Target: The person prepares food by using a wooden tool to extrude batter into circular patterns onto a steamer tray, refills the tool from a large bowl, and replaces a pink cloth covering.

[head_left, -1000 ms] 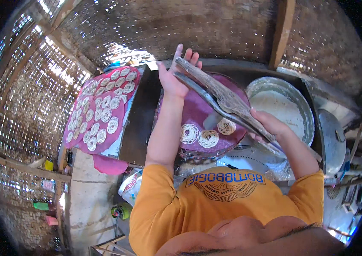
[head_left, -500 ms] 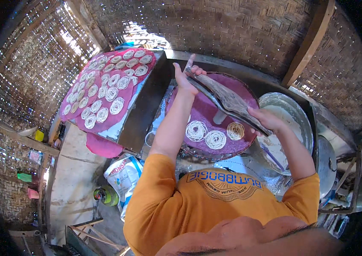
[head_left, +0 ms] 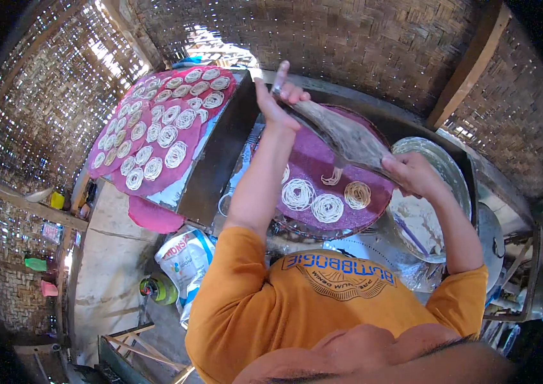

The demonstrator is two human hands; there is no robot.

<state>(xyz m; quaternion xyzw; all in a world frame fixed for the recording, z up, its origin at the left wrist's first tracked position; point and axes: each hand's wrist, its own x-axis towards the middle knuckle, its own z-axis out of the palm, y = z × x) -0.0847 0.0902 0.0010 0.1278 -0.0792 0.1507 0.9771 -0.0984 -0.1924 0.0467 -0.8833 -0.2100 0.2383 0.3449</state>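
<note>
Both hands hold a long, weathered wooden hand press (head_left: 351, 139), slanting from far left to near right. My left hand (head_left: 281, 105) curls its lower fingers round the far end, with thumb and index finger sticking out. My right hand (head_left: 417, 174) is wrapped round the near end. Pale thin strands (head_left: 332, 178) hang below the press and curl on a round tray (head_left: 313, 142) lined with purple cloth. Coiled white nests (head_left: 298, 194) and one browner nest (head_left: 357, 195) lie along the tray's near side. The press hides part of the tray.
A metal basin (head_left: 460, 171) of pale dough with a purple-handled utensil stands right of the tray. At left, pink cloth (head_left: 178, 153) bears many coiled nests on a dark-sided box (head_left: 210, 160). A white sack (head_left: 185, 259) and green gas cylinder (head_left: 166, 291) stand below. Woven walls enclose the space.
The press has tilted and its underside nozzle is less visible. Pale strands now show on the cloth beneath it. My left hand has moved slightly up and away; the right has shifted slightly right.
</note>
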